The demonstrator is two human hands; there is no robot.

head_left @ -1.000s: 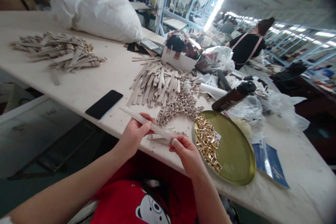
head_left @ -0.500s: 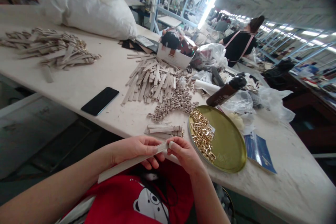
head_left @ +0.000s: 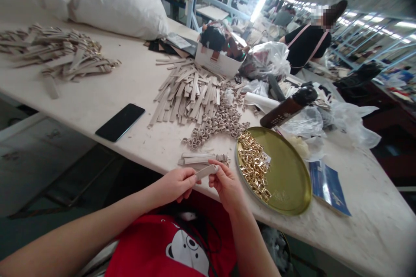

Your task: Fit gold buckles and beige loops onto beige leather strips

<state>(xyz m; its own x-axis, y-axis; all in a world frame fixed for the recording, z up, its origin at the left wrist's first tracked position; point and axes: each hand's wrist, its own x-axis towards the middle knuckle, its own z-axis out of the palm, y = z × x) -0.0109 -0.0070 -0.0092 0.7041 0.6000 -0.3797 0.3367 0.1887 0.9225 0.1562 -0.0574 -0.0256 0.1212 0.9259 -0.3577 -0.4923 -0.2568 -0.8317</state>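
A light beige strap stretches between my two hands at the table's front edge. My left hand is closed around its left part, and the fingers hide that end. My right hand pinches the other end between thumb and fingers. Just behind them lies a small stack of straps with loops and gold metal at the right end. Right of my right hand, gold buckles fill the left side of a round olive-gold tray. Small beige loops are heaped behind the stack.
A pile of flat straps lies behind the loops, and more straps with gold buckles at far left. A phone, brown bottle, white box, blue booklet and large white sack also occupy the table. A person stands beyond.
The strap has turned, and its long tail no longer shows below my left wrist; a shorter length now shows between my hands. The camera view has shifted slightly.
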